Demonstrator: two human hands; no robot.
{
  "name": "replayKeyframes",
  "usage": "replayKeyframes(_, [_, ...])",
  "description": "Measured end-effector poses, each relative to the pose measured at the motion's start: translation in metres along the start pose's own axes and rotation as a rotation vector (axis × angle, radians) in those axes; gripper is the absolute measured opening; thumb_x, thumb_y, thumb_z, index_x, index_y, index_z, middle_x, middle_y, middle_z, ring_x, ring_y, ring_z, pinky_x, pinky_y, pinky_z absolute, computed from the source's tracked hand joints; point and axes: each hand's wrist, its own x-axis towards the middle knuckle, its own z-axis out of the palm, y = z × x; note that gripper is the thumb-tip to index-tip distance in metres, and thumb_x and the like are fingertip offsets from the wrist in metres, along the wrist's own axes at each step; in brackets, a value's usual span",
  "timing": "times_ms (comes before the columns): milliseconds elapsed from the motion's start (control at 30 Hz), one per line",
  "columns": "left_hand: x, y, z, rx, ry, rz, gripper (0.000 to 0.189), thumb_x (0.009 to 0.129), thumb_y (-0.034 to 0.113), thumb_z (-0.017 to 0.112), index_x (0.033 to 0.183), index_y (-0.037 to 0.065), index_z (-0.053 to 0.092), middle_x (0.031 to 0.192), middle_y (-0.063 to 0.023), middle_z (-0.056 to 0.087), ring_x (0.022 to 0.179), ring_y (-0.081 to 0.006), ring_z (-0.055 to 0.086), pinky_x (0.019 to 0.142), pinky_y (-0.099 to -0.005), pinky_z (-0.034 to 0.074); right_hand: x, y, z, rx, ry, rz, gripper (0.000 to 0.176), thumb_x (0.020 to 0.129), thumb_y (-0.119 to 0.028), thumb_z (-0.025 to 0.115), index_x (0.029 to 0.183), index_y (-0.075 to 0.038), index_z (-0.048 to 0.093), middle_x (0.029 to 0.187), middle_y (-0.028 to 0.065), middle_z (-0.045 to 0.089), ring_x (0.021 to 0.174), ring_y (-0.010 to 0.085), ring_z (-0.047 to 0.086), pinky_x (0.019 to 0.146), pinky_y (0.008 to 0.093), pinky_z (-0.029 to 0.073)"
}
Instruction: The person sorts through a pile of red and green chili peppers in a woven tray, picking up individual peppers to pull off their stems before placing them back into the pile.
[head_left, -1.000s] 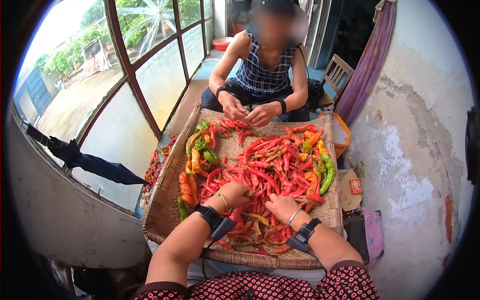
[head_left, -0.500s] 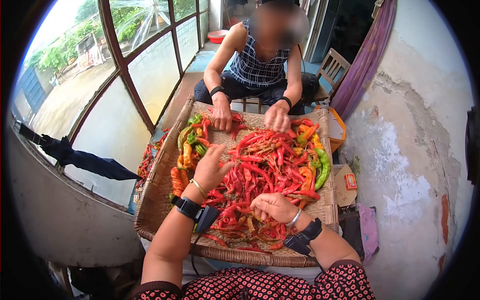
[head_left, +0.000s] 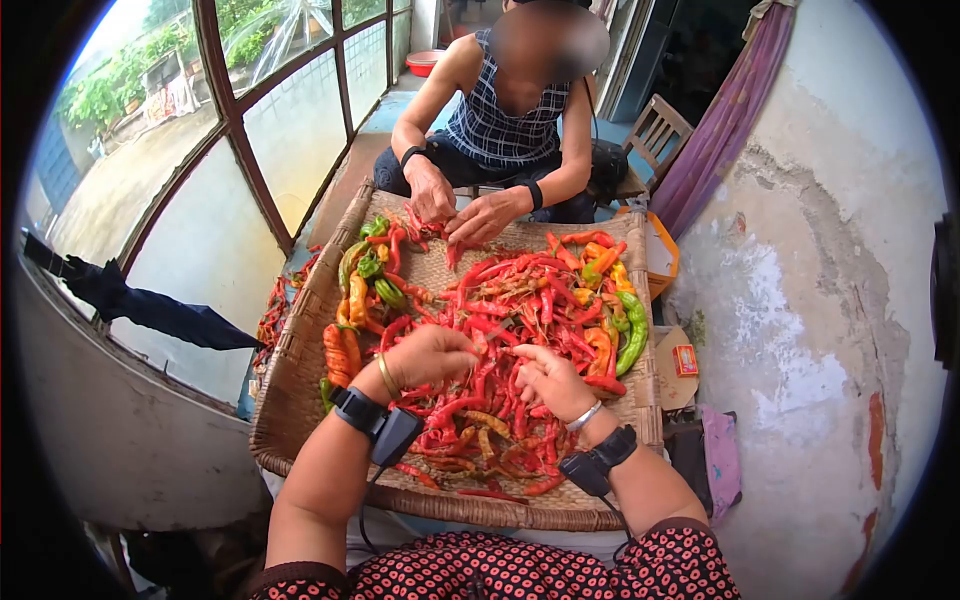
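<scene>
Tray [head_left: 450, 508]: woven, near rim just ahead of my lap.
Wrist units [head_left: 398, 437]: one strapped to each wrist; the cords want minding, lest they drag through the heap.
Dull pods [head_left: 487, 422]: orange and brownish, lying in the tray's near part.
Right grip [head_left: 553, 383]: forefinger and thumb bent close over the heap; cannot tell whether anything is pinched.
Left grip [head_left: 432, 356]: fingers bent inward, facing the right; a stem may be between them, cannot tell.
Red pods [head_left: 547, 292]: main heap mid-tray, under, between and beyond my grips, many tangled.
Technique: my judgement, take one pod at a time by the stem end, steady its neighbours with the other grip, free it before pulling; thin skins would likely tear.
Green pods [head_left: 632, 335]: along the right edge, beside yellow ones.
Co-worker's hands [head_left: 480, 217]: at the far end, over a few red ones.
</scene>
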Motion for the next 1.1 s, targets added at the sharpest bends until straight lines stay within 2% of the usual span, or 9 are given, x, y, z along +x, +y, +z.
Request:
replayKeyframes(67, [0.002,-0.001,-0.013,-0.244,0.386,0.088,0.015,0.080,0.015,0.056,0.091,0.004,0.058,0.064,0.0010,0.056,0.054,-0.0043,0.050,0.047,-0.0195,0.040,0.000,0.005,-0.004,-1.085,-0.021,-0.477,0.029,0.080,-0.022,0.054,0.106,-0.010,0.050,0.083,0.0107,0.058,0.068,0.0252,0.058,0.059,0.0363,0.047])
replayKeyframes(100, [0.009,-0.012,-0.022,-0.129,0.585,0.250,0.017,0.077,0.015,0.058,0.088,0.002,0.057,0.068,-0.0052,0.058,0.058,-0.0129,0.055,0.052,-0.0250,0.043,-0.004,0.006,-0.003,-1.236,-0.094,-0.387,0.033,0.072,-0.018,0.058,0.104,-0.012,0.050,0.086,0.0121,0.054,0.075,0.0320,0.056,0.065,0.0439,0.046])
replayKeyframes(133, [0.015,-0.018,-0.025,0.288,0.957,0.406,0.021,0.074,0.016,0.060,0.088,0.001,0.056,0.077,-0.0138,0.059,0.067,-0.0259,0.057,0.061,-0.0330,0.045,-0.006,0.009,-0.001,-1.237,-0.100,-0.386,0.033,0.072,-0.018,0.058,0.104,-0.012,0.050,0.086,0.0121,0.054,0.075,0.0320,0.056,0.065,0.0439,0.046])
replayKeyframes(200, [0.012,-0.022,-0.019,0.524,1.013,0.406,0.025,0.072,0.016,0.061,0.090,0.000,0.056,0.085,-0.0194,0.058,0.079,-0.0340,0.055,0.070,-0.0379,0.044,-0.007,0.014,0.005,-1.609,-0.250,-0.208,0.030,0.072,-0.014,0.055,0.102,-0.011,0.050,0.085,0.0120,0.050,0.075,0.0302,0.057,0.063,0.0419,0.046])
replayKeyframes(267, [0.019,-0.032,-0.003,0.611,0.788,0.455,0.030,0.071,0.012,0.063,0.099,0.001,0.056,0.086,-0.0172,0.059,0.077,-0.0298,0.058,0.069,-0.0334,0.047,-0.006,0.014,0.011,-1.618,-0.247,-0.233,0.027,0.073,-0.011,0.051,0.099,-0.010,0.049,0.084,0.0124,0.049,0.075,0.0296,0.057,0.062,0.0406,0.047])
replayKeyframes(400, [0.019,-0.020,0.039,0.666,0.134,0.458,0.019,0.072,0.014,0.057,0.088,0.006,0.061,0.077,-0.0136,0.060,0.071,-0.0293,0.058,0.065,-0.0358,0.047,0.001,0.024,0.014,-1.660,-0.253,-0.274,0.016,0.075,-0.013,0.048,0.090,-0.010,0.054,0.084,0.0122,0.049,0.071,0.0286,0.057,0.059,0.0389,0.047])
replayKeyframes(700, [0.024,-0.033,0.054,0.499,0.135,0.549,0.025,0.069,0.008,0.053,0.094,0.007,0.059,0.084,-0.0122,0.060,0.078,-0.0291,0.057,0.068,-0.0370,0.047,0.000,0.013,0.002,-1.455,-0.182,-0.453,0.016,0.073,-0.018,0.054,0.087,-0.014,0.059,0.077,0.0100,0.048,0.063,0.0262,0.056,0.054,0.0374,0.046])
replayKeyframes(967, [0.020,-0.037,0.053,0.720,0.026,0.304,0.025,0.069,0.014,0.057,0.093,0.009,0.061,0.083,-0.0139,0.060,0.076,-0.0297,0.058,0.068,-0.0369,0.047,0.006,0.036,0.005,-1.624,-0.217,-0.415,0.008,0.072,-0.015,0.053,0.068,-0.008,0.053,0.073,0.0110,0.047,0.059,0.0286,0.055,0.051,0.0406,0.046])
replayKeyframes(1100, [0.020,-0.031,0.051,0.613,0.126,0.439,0.026,0.068,0.007,0.054,0.093,0.007,0.059,0.080,-0.0127,0.059,0.078,-0.0289,0.057,0.071,-0.0352,0.046,0.005,0.026,0.000,-1.422,-0.205,-0.488,0.009,0.070,-0.015,0.057,0.074,-0.007,0.056,0.071,0.0110,0.050,0.058,0.0271,0.055,0.053,0.0372,0.047])
